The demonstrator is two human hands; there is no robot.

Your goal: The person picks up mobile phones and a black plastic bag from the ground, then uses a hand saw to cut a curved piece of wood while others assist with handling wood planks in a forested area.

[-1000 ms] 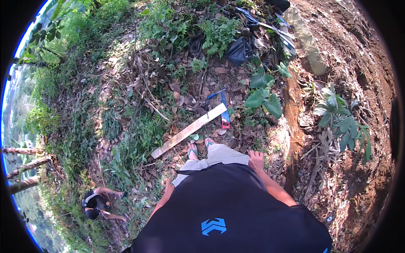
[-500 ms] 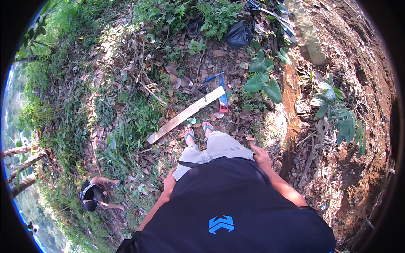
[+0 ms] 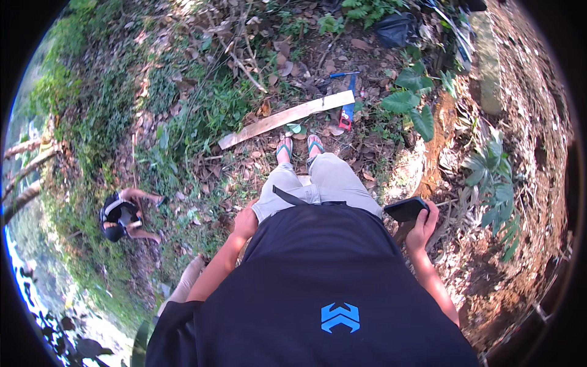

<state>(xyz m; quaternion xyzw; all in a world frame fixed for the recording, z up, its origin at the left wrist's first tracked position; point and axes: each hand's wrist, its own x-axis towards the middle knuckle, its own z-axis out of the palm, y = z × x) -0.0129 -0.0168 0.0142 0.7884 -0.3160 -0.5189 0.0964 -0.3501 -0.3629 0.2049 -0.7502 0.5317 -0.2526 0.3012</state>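
My right hand (image 3: 422, 226) is closed around a dark smartphone (image 3: 406, 210), held out beside my right thigh. At my left hip, my left hand (image 3: 246, 220) rests against the light grey trousers, its fingers mostly hidden. A pale wooden board (image 3: 287, 119) lies slantwise on the ground just beyond my feet in flip-flops. Near its right end, a handsaw (image 3: 346, 119) with a blue blade and red handle lies on the soil, partly covered by the board. A slim blue tool (image 3: 342, 74), its kind unclear, lies beyond the board.
A co-worker (image 3: 119, 214) in dark clothes is bent low on the slope at left. A black plastic bag (image 3: 394, 29) lies at the far side. Broad-leaved plants (image 3: 413, 92) grow at right, beside a bare earth bank (image 3: 532, 122). Dry leaves and branches cover the ground.
My right hand has moved outward from my thigh, and a phone now shows in it. My left hand remains near my hip. The view has shifted, bringing the board nearer the top.
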